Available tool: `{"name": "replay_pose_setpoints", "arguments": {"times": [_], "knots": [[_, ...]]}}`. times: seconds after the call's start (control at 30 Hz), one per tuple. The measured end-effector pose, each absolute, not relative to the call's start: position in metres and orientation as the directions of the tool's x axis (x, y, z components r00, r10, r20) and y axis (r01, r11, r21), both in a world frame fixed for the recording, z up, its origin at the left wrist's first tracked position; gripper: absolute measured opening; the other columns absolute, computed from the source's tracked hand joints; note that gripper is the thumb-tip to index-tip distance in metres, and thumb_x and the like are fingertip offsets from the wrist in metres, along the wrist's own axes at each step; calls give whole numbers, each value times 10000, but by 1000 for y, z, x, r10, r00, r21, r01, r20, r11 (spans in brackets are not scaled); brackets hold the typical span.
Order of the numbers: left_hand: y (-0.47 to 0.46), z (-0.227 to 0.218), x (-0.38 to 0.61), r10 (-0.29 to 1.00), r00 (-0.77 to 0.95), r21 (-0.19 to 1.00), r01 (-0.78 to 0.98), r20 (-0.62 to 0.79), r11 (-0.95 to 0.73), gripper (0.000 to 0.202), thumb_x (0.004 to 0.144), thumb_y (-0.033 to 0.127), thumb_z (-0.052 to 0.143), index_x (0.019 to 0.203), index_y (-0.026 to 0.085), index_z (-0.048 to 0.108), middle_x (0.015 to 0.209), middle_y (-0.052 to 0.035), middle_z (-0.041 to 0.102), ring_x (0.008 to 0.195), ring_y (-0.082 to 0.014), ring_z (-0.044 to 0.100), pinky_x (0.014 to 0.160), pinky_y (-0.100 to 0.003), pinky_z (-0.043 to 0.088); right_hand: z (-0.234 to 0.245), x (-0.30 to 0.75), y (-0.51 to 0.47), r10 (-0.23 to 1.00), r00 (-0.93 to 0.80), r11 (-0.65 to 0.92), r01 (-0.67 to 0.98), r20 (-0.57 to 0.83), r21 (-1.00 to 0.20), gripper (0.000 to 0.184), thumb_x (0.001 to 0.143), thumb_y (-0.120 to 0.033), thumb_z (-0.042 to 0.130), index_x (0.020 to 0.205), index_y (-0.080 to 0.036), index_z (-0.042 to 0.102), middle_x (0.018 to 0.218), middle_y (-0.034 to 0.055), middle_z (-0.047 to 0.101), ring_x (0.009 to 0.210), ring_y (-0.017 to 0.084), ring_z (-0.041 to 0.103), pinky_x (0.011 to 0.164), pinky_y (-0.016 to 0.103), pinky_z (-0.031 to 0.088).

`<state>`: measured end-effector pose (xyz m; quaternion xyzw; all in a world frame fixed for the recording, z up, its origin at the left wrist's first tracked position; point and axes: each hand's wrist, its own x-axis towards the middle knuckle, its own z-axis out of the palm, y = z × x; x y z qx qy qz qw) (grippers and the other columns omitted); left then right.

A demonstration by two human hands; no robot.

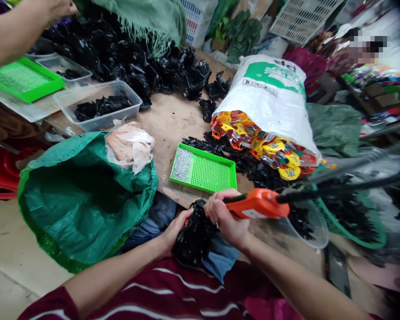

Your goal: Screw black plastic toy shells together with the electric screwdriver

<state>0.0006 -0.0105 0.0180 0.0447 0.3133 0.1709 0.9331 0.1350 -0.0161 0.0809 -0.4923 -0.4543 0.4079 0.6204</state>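
My left hand [174, 231] is closed round a black plastic part [195, 240] held over my lap. My right hand [225, 215] grips an orange power screwdriver [256, 203], its black cable running off to the right. The tool's tip points down at the black part, hidden behind my fingers. Just beyond my hands lies a green perforated tray [205, 169] with small silver screws piled in its left end.
A green sack [86, 195] gapes open at my left. A white sack [273, 102] spills yellow and orange pieces. Black parts heap at the back [120, 58]; clear tubs [100, 104] hold more. Another person's arm [16, 26] reaches in top left above a green tray [23, 78].
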Motion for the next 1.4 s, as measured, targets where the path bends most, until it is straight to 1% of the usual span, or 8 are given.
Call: {"name": "replay_pose_setpoints", "arguments": {"times": [0.2,0.47,0.7,0.93,1.07,1.2,1.3,1.4], "knots": [[-13,12,-6,263,781,186,-190,-566,964,441,829,556,543,798,132,662,663,-38,687,561,-163,609,570,-272,457,133,138,-9,915,351,259,-132,199,-957,157,855,-281,666,815,-245,519,471,-117,407,373,80,376,419,241,384],[-7,18,-14,265,896,197,-205,-356,959,537,837,571,472,969,93,678,797,-101,726,625,-226,668,629,-344,521,160,185,-7,791,427,399,183,438,-899,151,825,-343,679,934,-243,647,624,-25,552,540,174,549,599,383,526],[-5,33,-19,348,863,219,-284,-367,934,562,876,560,434,1043,77,668,881,-132,731,680,-225,673,741,-366,515,163,210,-5,727,415,282,545,546,-790,184,802,-317,705,966,-236,683,818,33,654,729,221,657,830,474,522],[-4,38,-20,391,865,247,-323,-315,914,640,871,614,393,1027,54,660,881,-132,715,772,-279,694,759,-380,513,154,220,2,725,414,248,590,551,-769,336,710,-233,778,1006,-262,620,899,55,707,829,261,686,811,469,558],[-5,39,-22,427,843,257,-355,-328,899,666,859,635,398,1022,44,659,886,-140,717,762,-287,701,752,-381,513,149,217,0,713,419,153,690,563,-708,612,707,-286,788,1267,-270,542,1151,101,652,970,301,668,867,521,553],[-6,41,-25,413,833,227,-350,-369,909,716,820,681,425,1029,37,658,879,-145,722,757,-293,701,763,-395,515,147,191,-19,735,229,221,809,638,-544,742,785,-308,726,1443,-235,392,1414,151,466,1233,349,525,965,566,503],[-7,47,-29,452,806,176,-417,-382,892,682,844,662,426,1060,55,651,877,-126,729,776,-247,692,789,-351,506,135,162,-40,770,-169,482,786,616,-387,626,849,-294,661,1419,-181,427,1357,158,529,1262,326,508,999,526,494],[-9,52,-33,515,757,94,-525,-403,846,622,859,621,453,1072,69,646,882,-97,733,792,-189,680,751,-256,485,112,141,-53,615,-577,749,641,537,-170,625,846,-405,654,1382,-135,481,1373,179,529,1304,360,457,998,531,482]]}}
